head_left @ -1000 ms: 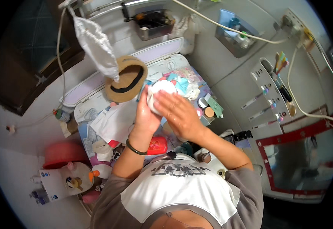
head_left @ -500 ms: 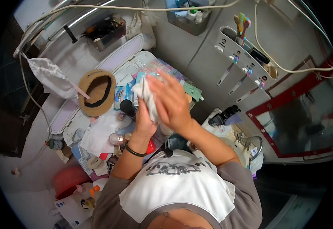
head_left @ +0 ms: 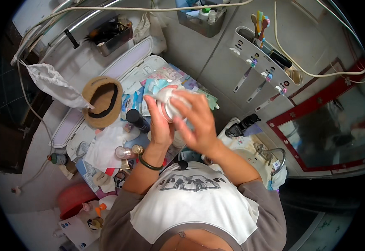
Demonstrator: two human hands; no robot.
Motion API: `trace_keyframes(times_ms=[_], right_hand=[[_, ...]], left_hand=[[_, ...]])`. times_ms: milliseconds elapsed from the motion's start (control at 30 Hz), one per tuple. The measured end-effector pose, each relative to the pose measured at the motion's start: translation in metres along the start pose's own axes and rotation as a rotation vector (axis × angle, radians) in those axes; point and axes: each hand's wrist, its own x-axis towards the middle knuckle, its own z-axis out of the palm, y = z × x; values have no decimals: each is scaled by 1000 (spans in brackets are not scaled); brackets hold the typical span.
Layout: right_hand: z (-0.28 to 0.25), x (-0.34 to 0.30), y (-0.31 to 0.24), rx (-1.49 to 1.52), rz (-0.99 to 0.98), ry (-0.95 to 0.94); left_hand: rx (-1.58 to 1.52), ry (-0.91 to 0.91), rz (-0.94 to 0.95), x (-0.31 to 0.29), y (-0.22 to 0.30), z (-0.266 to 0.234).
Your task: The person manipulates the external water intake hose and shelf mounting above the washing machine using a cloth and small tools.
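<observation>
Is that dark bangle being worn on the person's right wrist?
No, the dark bangle circles the wrist of the left hand, while the right hand has no bangle at its wrist.

The held white item [head_left: 167, 100] is too blurred for its material to show. The tan hat [head_left: 102, 102] looks matt and fuzzy, the drawstring bag [head_left: 52, 85] crumpled cloth, the red basin [head_left: 74, 201] smooth plastic, the tap [head_left: 279, 161] shiny metal, the wearer's shirt [head_left: 195, 209] soft, matt cloth.
</observation>
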Motion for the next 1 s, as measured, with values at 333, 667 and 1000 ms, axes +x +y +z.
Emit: trace_keyframes(times_ms=[333,667,1000], right_hand=[[-16,5,-21,-108,-243,-37],[-26,11,2,271,403,-70],[-22,-13,0,296,400,57]], left_hand=[[209,-263,138,-12,5,-8],[874,-393,391,-26,-2,-12],[796,-375,501,-30,-8,-17]])
